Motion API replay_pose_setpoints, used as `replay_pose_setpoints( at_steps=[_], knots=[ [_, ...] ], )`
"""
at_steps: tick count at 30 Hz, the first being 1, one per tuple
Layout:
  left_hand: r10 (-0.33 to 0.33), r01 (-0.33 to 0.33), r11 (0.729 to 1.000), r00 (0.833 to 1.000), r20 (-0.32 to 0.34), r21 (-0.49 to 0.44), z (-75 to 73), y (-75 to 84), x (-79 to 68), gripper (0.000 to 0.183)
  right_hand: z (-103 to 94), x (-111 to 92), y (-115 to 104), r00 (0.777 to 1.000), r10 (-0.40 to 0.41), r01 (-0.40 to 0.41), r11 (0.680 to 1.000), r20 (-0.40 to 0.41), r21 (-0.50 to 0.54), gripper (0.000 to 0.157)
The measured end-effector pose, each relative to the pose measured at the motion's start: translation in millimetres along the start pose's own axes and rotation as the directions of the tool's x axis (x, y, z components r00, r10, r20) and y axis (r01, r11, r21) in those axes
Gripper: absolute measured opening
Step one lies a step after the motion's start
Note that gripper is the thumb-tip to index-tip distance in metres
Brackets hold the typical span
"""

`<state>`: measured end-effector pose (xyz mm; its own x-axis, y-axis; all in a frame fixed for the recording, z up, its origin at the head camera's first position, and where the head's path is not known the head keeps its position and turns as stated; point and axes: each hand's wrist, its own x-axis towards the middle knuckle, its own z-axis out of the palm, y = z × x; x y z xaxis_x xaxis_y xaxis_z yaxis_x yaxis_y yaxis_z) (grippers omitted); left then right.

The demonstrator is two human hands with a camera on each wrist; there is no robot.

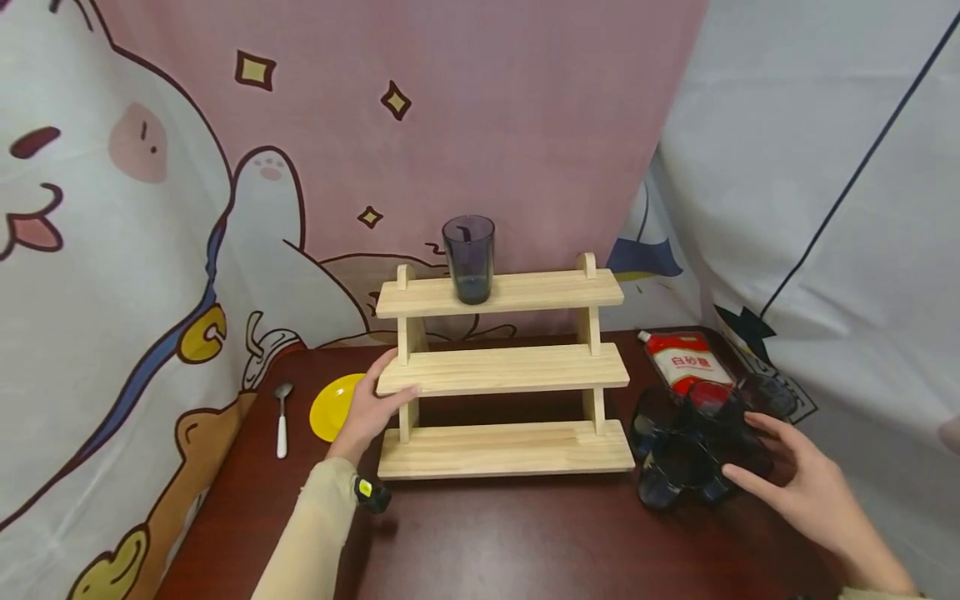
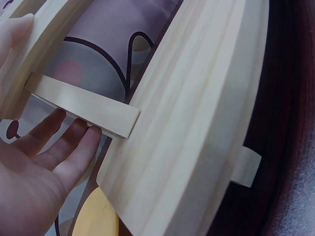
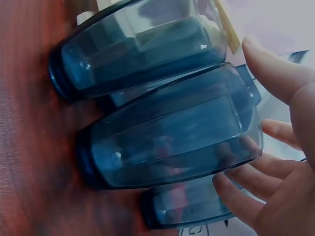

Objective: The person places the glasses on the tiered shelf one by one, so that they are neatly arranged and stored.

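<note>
A three-tier wooden display shelf (image 1: 502, 371) stands mid-table. My left hand (image 1: 367, 417) holds its left end at the middle tier, thumb over the board's front edge. In the left wrist view the fingers (image 2: 81, 142) of that hand lie against the side upright (image 2: 86, 105). One tall tinted drinking glass (image 1: 470, 262) stands upright on the top tier. To the right of the shelf several dark glasses (image 1: 678, 462) are grouped on the table. My right hand (image 1: 806, 483) reaches round the rightmost ones, its fingers spread at the rim of a blue-tinted glass (image 3: 172, 132).
A yellow plate (image 1: 330, 408) and a white-handled spoon (image 1: 282, 425) lie on the dark red table (image 1: 510, 542) left of the shelf. Behind the glasses lies a red and white sugar bag (image 1: 688, 360). Printed cloth (image 1: 525, 125) hangs close behind the table.
</note>
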<state>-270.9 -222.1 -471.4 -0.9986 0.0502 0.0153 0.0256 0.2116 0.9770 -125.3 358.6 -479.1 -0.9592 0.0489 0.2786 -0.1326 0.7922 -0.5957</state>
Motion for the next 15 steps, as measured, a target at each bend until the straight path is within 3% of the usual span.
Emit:
replay_pose_setpoints(
  at_steps=[9,15],
  knots=[
    [-0.001,0.001,1.000,1.000,-0.003,0.017,-1.0,0.0,-0.3,0.083,13.4,-4.8,6.7,0.994,0.071,-0.073,0.997,0.082,0.018,0.112],
    [-0.006,0.006,1.000,1.000,-0.001,0.015,-1.0,-3.7,0.7,0.083,22.1,-8.9,10.7,0.985,0.145,-0.148,0.989,0.094,0.018,0.112]
  ],
)
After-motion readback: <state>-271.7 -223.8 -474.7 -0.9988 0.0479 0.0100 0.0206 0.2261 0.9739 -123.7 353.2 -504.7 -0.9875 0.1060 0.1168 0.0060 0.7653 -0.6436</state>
